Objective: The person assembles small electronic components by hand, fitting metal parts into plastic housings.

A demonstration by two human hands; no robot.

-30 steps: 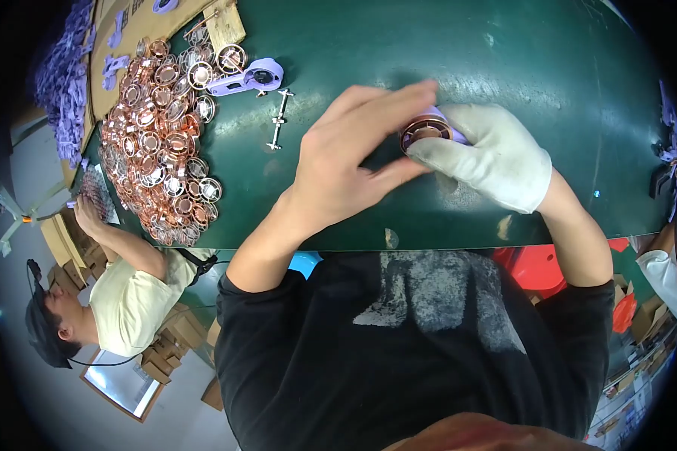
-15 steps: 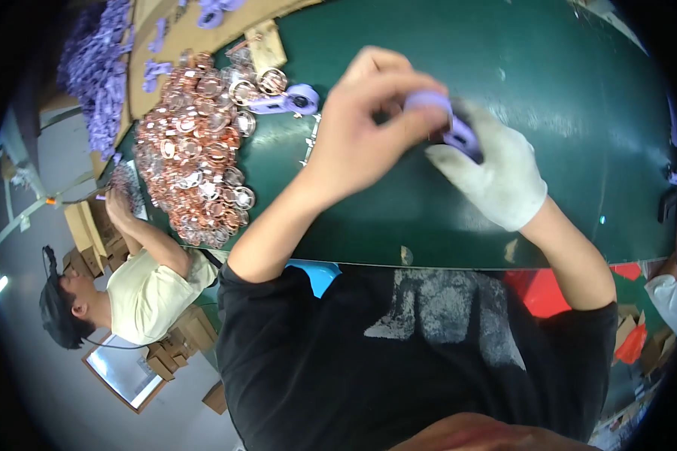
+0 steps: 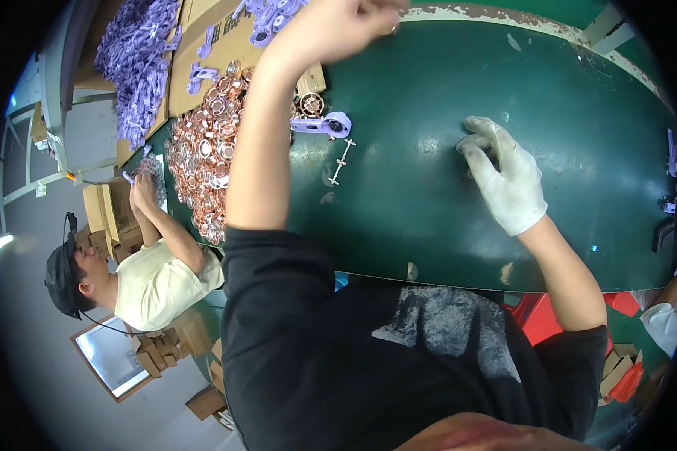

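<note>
My left hand [image 3: 338, 31] is bare and reaches to the far edge of the view, above the cardboard. Its fingers are bent, blurred and partly cut off, so what they hold, if anything, is hidden. My right hand [image 3: 504, 177], in a white glove, rests over the green table [image 3: 406, 218]. Its fingers curve with a gap before the thumb, and nothing shows between them. A purple plastic part with a round end [image 3: 322, 125] lies beneath my left forearm's right side. Beside it is a thin white plastic strip [image 3: 342, 161].
A heap of copper-coloured and clear round pieces [image 3: 203, 146] covers the table's left side. Many purple parts [image 3: 139, 68] lie beyond it, some on a cardboard sheet [image 3: 222, 45]. A co-worker [image 3: 158, 278] sits at left. More purple parts [image 3: 675, 154] lie at the right rim.
My left hand has moved away from the right one, up to the far edge. The purple part both hands held no longer shows in my right hand. The view has shifted slightly.
</note>
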